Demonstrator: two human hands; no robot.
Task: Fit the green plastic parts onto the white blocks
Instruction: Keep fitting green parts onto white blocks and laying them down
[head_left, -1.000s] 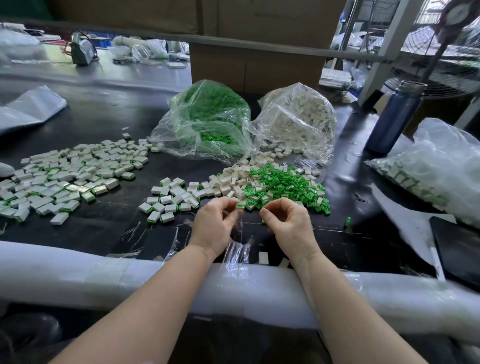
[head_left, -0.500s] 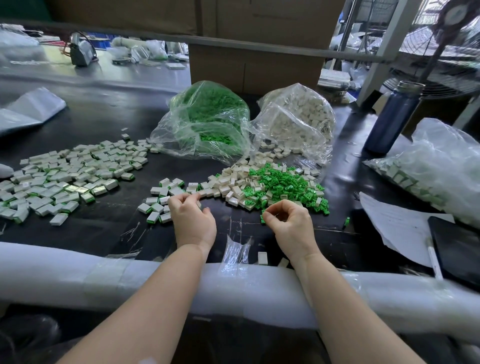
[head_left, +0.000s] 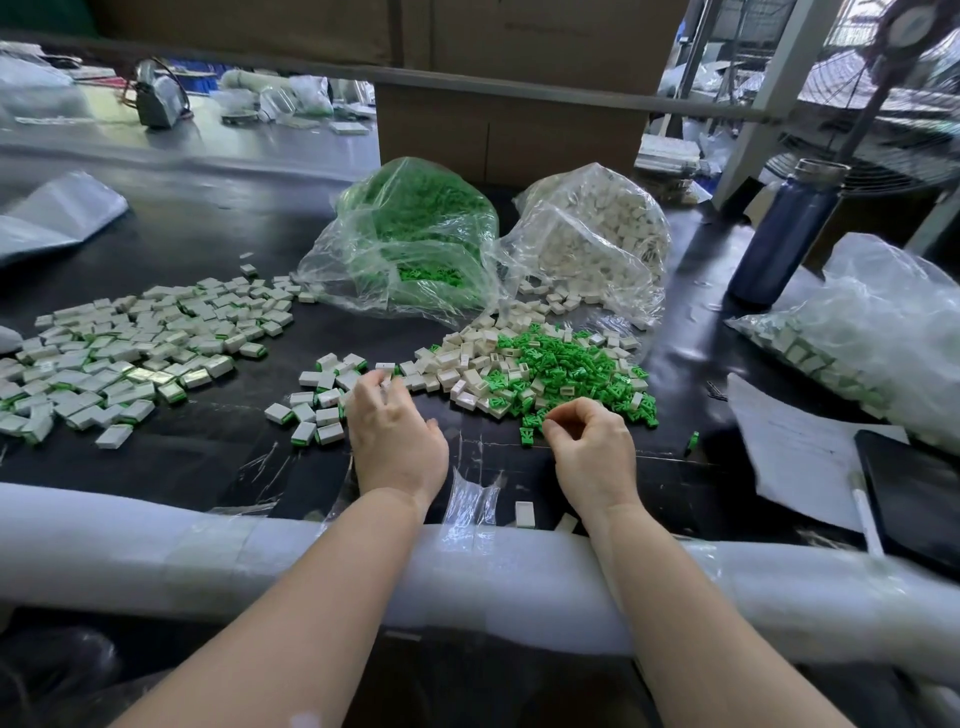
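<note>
Loose green plastic parts (head_left: 566, 364) lie heaped on the black table, with loose white blocks (head_left: 462, 364) just to their left. A small cluster of fitted blocks (head_left: 317, 410) sits left of that. My left hand (head_left: 395, 436) reaches forward between the cluster and the white blocks, its blurred fingers stretched over the nearest ones and holding nothing. My right hand (head_left: 592, 447) is curled at the near edge of the green heap, thumb and forefinger pinching a green part that is mostly hidden.
A large spread of fitted blocks (head_left: 130, 353) covers the left. Behind stand a bag of green parts (head_left: 415, 234) and a bag of white blocks (head_left: 592, 234). At the right are a blue bottle (head_left: 784, 234), another bag (head_left: 883, 338), paper (head_left: 800, 452) and a tablet (head_left: 914, 499). Foam padding (head_left: 156, 540) lines the table's front edge.
My hands have come apart. The left one went left to the small cluster of fitted blocks, then stretched forward toward the white blocks. The right one edged toward the green heap.
</note>
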